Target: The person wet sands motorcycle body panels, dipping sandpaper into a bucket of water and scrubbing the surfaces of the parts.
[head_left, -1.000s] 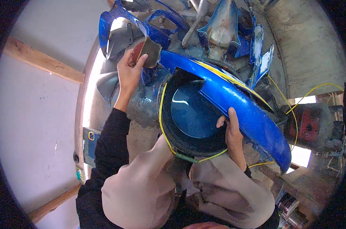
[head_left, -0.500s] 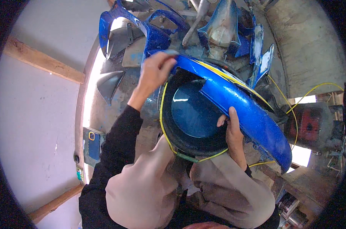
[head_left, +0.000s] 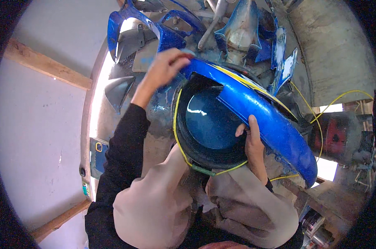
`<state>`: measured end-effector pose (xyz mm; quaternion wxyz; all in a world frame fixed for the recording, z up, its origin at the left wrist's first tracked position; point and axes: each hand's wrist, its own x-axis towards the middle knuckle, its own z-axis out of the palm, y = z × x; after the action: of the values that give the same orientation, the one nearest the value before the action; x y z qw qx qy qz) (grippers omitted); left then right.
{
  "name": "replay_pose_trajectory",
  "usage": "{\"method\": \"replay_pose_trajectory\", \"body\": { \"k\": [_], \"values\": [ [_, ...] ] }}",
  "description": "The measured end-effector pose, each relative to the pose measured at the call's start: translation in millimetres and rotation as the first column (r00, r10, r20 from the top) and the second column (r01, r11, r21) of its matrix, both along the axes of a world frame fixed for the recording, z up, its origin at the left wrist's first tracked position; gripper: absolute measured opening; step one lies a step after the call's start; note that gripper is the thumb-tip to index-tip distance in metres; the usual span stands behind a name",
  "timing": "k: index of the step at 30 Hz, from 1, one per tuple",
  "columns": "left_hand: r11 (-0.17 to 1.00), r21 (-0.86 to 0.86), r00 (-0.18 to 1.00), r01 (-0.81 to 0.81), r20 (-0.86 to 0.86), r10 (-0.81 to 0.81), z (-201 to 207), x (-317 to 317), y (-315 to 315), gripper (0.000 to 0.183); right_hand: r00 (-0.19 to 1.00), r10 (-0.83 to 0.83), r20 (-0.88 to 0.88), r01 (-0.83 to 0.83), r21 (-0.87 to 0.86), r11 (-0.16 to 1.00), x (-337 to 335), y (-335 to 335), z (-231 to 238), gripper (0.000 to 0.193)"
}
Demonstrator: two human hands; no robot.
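A long, curved blue motorcycle body panel [head_left: 258,103] with yellow and white stripes lies slanted over a black bucket [head_left: 184,145] of dark liquid. My right hand [head_left: 254,143] grips the panel's lower edge, thumb on top and fingers beneath. At the panel's far left end is my left hand [head_left: 165,68], its fingers bent together and slightly blurred. Something small and thin shows at those fingertips, too smeared to name. The bucket stands between my knees, with a yellow handle cord and a green grip [head_left: 203,170] along its near side.
More blue body panels [head_left: 171,39] lie at the far side, beside a worn, pale-centred fairing [head_left: 240,33]. A dark pointed piece [head_left: 119,91] rests on the floor at left. A phone [head_left: 98,155] is by the wall. Yellow cord [head_left: 321,120] runs at right, near cans [head_left: 314,224].
My left hand has shifted slightly left and away from me at the panel's end. The liquid's surface glint has changed shape. My right hand and the panel have stayed nearly still.
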<state>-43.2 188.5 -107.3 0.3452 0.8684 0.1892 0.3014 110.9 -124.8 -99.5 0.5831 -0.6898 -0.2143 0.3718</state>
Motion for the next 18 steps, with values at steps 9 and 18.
{"method": "replay_pose_trajectory", "body": {
  "k": [9,18],
  "values": [
    [0.893,0.175,0.896,0.416,0.088,-0.434,31.9,59.7,-90.9,0.019,0.996,-0.071,-0.055,0.076,0.090,0.993,4.4,-2.2,-8.3,0.034],
    [0.990,0.142,0.988,-0.002,-0.150,0.024,3.4,-9.7,12.4,0.022,0.999,-0.037,0.015,0.036,0.084,0.996,2.0,5.2,-5.5,0.036]
  ]
}}
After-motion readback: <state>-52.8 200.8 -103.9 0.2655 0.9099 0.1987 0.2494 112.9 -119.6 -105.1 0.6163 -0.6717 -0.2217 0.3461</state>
